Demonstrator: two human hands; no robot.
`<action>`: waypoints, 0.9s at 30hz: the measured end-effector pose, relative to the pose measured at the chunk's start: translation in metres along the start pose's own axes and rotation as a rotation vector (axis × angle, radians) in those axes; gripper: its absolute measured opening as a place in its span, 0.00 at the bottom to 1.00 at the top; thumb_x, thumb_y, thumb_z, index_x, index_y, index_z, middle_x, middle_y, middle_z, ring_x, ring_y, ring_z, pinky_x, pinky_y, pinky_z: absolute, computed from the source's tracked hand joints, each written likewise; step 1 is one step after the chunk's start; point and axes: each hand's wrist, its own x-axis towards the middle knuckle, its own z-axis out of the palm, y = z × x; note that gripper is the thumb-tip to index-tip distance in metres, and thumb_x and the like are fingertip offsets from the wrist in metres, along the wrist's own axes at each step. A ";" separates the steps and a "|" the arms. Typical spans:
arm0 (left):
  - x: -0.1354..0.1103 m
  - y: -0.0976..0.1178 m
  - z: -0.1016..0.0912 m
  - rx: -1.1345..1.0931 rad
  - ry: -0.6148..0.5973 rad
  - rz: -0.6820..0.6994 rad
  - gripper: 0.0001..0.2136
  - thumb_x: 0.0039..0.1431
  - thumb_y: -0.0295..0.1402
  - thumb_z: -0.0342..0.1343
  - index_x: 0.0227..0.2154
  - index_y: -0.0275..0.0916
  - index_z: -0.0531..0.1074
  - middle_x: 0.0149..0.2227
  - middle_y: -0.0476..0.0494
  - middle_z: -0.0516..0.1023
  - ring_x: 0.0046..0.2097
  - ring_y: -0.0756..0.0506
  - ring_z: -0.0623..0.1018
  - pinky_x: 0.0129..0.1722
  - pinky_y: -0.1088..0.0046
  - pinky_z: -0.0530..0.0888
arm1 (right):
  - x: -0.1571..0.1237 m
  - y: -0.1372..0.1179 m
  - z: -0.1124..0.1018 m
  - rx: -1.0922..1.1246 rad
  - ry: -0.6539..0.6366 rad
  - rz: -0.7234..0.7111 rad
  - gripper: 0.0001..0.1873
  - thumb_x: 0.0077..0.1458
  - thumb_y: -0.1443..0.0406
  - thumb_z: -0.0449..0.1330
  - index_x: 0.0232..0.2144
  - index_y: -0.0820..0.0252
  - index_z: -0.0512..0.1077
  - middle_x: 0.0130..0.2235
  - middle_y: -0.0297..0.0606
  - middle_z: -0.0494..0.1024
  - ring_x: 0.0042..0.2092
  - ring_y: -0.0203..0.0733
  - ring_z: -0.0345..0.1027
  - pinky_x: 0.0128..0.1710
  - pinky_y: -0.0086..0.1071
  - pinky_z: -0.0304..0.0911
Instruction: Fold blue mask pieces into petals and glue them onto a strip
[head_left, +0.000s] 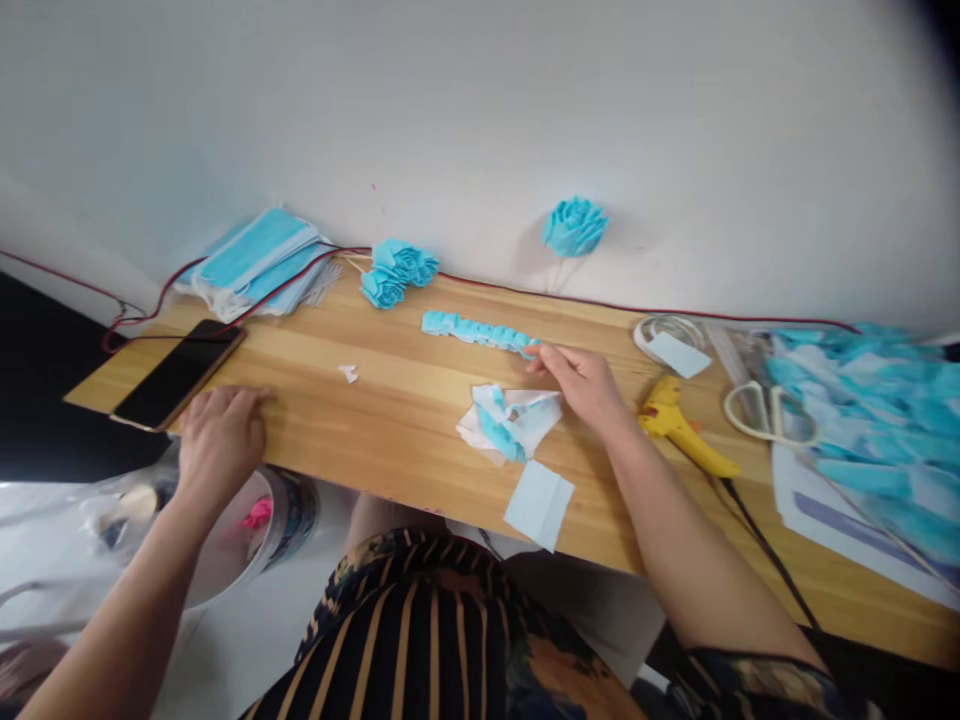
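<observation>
A ruffled light-blue strip point(480, 331) lies lengthwise on the wooden table. My right hand point(581, 380) has its thumb and fingers pinched at the strip's right end. Just below that hand is a crumpled piece of white and blue mask fabric point(499, 425). A pale folded square of fabric point(540, 503) hangs partly over the front edge. On the left, my left hand point(223, 430) rests flat on the table edge, holding nothing, beside a dark phone point(180, 375).
Stacked blue masks point(262, 260) and blue fabric roses point(397, 268) stand along the wall; another rose point(576, 227) rises on a stem. To the right are a yellow glue gun point(686, 430), scissors point(772, 412) and a blue fabric pile point(877, 400). A bin point(274, 530) stands below.
</observation>
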 end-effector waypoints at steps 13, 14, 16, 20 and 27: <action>0.001 -0.003 -0.001 0.008 0.020 0.027 0.10 0.63 0.35 0.41 0.34 0.44 0.68 0.42 0.40 0.76 0.47 0.35 0.74 0.49 0.58 0.70 | 0.003 0.000 -0.004 0.064 0.024 -0.024 0.21 0.63 0.52 0.54 0.27 0.58 0.77 0.43 0.41 0.85 0.41 0.43 0.77 0.45 0.35 0.68; 0.004 -0.001 -0.006 -0.020 0.008 0.003 0.10 0.63 0.37 0.41 0.34 0.44 0.68 0.41 0.40 0.76 0.47 0.35 0.75 0.49 0.58 0.71 | 0.004 0.000 -0.005 0.065 0.026 -0.024 0.21 0.63 0.52 0.54 0.27 0.58 0.77 0.43 0.41 0.85 0.41 0.44 0.77 0.45 0.36 0.68; 0.011 0.006 -0.017 -0.085 -0.040 -0.114 0.12 0.64 0.44 0.42 0.35 0.44 0.67 0.41 0.39 0.77 0.47 0.34 0.77 0.44 0.59 0.72 | 0.005 0.001 -0.006 0.065 0.033 -0.027 0.22 0.63 0.52 0.53 0.27 0.58 0.76 0.42 0.41 0.85 0.43 0.45 0.78 0.45 0.36 0.68; 0.023 0.032 -0.038 -0.283 0.038 -0.338 0.18 0.58 0.54 0.49 0.30 0.45 0.67 0.43 0.38 0.80 0.50 0.30 0.78 0.44 0.56 0.72 | 0.008 0.006 -0.009 0.082 0.075 -0.028 0.24 0.63 0.49 0.53 0.26 0.58 0.76 0.43 0.41 0.85 0.43 0.45 0.78 0.45 0.36 0.69; 0.019 0.063 -0.047 -0.519 0.139 -0.233 0.16 0.54 0.53 0.55 0.31 0.48 0.77 0.39 0.50 0.83 0.46 0.38 0.81 0.39 0.66 0.70 | 0.010 0.013 -0.008 0.069 0.067 -0.009 0.26 0.62 0.47 0.52 0.25 0.58 0.76 0.42 0.42 0.85 0.42 0.45 0.78 0.45 0.36 0.69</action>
